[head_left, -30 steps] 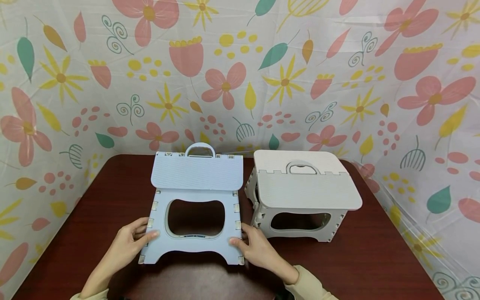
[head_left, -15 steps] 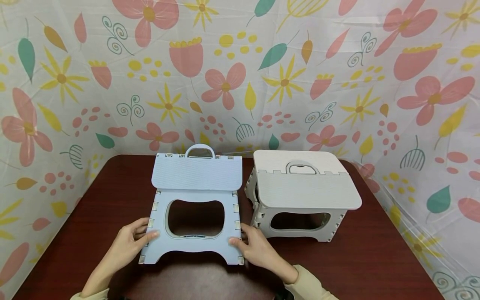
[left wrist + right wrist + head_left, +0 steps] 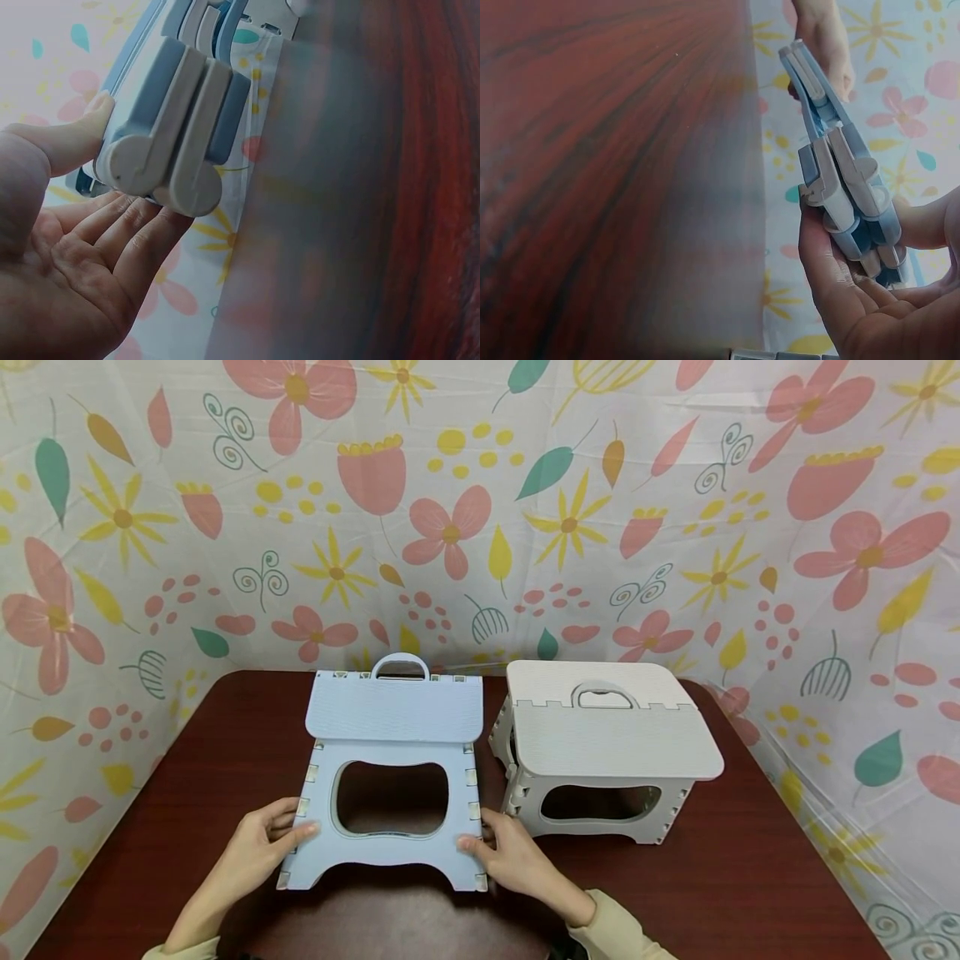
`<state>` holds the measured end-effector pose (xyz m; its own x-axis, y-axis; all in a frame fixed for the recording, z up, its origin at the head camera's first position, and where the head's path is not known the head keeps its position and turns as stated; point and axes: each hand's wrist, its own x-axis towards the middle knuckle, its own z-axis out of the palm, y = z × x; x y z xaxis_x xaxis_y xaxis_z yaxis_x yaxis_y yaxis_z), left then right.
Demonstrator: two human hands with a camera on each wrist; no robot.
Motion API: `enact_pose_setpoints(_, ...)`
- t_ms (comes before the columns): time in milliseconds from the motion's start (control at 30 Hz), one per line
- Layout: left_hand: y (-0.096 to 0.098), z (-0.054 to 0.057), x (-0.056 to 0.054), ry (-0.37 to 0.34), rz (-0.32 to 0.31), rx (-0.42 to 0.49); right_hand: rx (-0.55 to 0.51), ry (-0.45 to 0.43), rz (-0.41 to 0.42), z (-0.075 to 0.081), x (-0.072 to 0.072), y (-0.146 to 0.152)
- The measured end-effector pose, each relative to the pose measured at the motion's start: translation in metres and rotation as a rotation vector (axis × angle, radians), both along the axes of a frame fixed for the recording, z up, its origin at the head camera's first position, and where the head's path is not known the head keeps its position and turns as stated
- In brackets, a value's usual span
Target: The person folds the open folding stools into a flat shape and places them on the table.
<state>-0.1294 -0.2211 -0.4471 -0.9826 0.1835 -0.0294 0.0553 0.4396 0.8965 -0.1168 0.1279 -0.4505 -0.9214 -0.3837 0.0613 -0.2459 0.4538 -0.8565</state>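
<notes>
A light-blue folding step stool (image 3: 393, 708), folded flat, is held between both hands at the left of the table. Its carry handle points up and back, and a large oval opening shows in its lower panel. My left hand (image 3: 255, 852) grips the lower left edge, thumb on the front face and fingers behind. On the opposite edge my right hand (image 3: 517, 856) holds it the same way. From the side, the left wrist view shows the stool's stacked panels and round hinge ends (image 3: 135, 165). In the right wrist view the folded panels (image 3: 840, 172) lie close together.
A white folding step stool (image 3: 615, 735) stands unfolded on the dark red-brown table (image 3: 735, 868), just right of the blue one. Behind the table hangs a flower-patterned cloth (image 3: 480, 527), which also runs along both sides.
The top of the blue stool has dropped very slightly in the head view, its handle a little lower. Both hands keep their hold, and the white stool has not moved.
</notes>
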Motion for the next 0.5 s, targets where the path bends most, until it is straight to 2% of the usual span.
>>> enact_pose_setpoints(267, -0.0010, -0.0016, -0.0015, -0.026, -0.002, 0.051, -0.005, -0.031, 0.003, -0.0011, -0.0014, 0.0002)
enact_pose_setpoints(500, -0.0018, -0.0035, -0.0018, -0.052, -0.002, 0.050, -0.018, -0.052, 0.009, -0.0012, -0.0012, 0.0002)
